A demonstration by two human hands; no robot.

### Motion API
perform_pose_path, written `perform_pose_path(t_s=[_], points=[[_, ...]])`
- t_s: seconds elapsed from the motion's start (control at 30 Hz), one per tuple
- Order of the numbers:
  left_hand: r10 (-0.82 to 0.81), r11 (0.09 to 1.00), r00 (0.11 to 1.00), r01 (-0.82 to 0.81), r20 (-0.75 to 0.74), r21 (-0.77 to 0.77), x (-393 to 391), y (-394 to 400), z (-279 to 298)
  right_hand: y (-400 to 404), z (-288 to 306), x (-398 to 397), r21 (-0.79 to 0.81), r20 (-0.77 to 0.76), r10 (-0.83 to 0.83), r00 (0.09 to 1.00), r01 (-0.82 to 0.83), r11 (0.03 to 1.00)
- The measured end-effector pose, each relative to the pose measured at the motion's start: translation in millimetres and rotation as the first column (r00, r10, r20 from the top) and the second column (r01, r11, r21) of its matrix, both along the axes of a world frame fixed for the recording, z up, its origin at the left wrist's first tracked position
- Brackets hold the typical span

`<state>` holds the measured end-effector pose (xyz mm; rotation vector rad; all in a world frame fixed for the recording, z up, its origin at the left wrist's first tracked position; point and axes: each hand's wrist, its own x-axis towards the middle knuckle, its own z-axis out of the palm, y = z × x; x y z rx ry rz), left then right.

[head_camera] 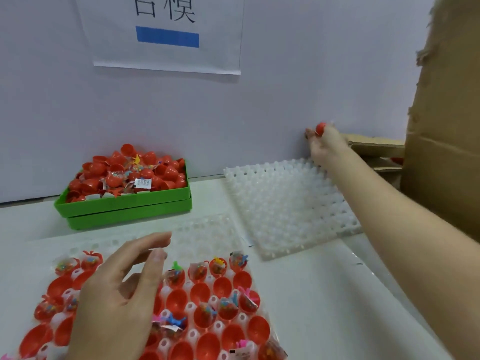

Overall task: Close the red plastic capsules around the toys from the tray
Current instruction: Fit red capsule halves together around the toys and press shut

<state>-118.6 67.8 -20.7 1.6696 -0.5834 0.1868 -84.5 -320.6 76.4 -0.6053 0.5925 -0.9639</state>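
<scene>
Red capsule (321, 129) half hidden, pinched by right fingers (311, 133); left fingers (145, 245) spread.

Closed red capsule (321, 129) aloft; open toy-filled halves (223, 287) in tray (207, 229).

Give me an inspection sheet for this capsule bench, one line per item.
Surface: white table.
Job's things: clear tray of red capsule halves, some with bagged toys; green bin heaped with more.
Clutter: white peg grid on the right.
Hands: left hand open above the tray; right hand holds a red capsule by the cardboard box.
Cables: nothing seen.
Surroundings: pale wall with paper sign.
</scene>
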Motion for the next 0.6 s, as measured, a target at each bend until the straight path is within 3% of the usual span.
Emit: perform_pose_path(t_s=[0.07,0.13,0.33,0.47,0.6], points=[[0.007,1.0,0.999,-0.007,0.031,0.001,2.0,-0.9,-3.8,-25.2,-8.1,-1.3,0.044,0.025,0.008,1.0,-0.009,0.999],[0.008,1.0,0.999,-0.008,0.048,0.01,5.6,-0.8,-8.1,-25.3,-23.3,-3.2,0.006,-0.07,0.105,0.992,-0.105,0.994],[0.025,0.993,0.999,-0.028,0.028,0.113,11.6,-0.1,-13.4,46.5,-65.8,-15.3,-0.329,-0.41,0.13,0.903,-0.28,0.902],[-0.021,0.969,0.998,0.034,-0.054,0.245,6.8,2.8,4.4,96.4,-79.9,-33.1,-0.545,-0.611,0.169,0.774,-0.565,0.619],[-0.009,0.961,0.999,0.018,-0.036,0.276,2.1,9.2,21.8,146.5,-84.5,-38.2,-0.59,-0.753,0.176,0.635,-0.768,0.247]])
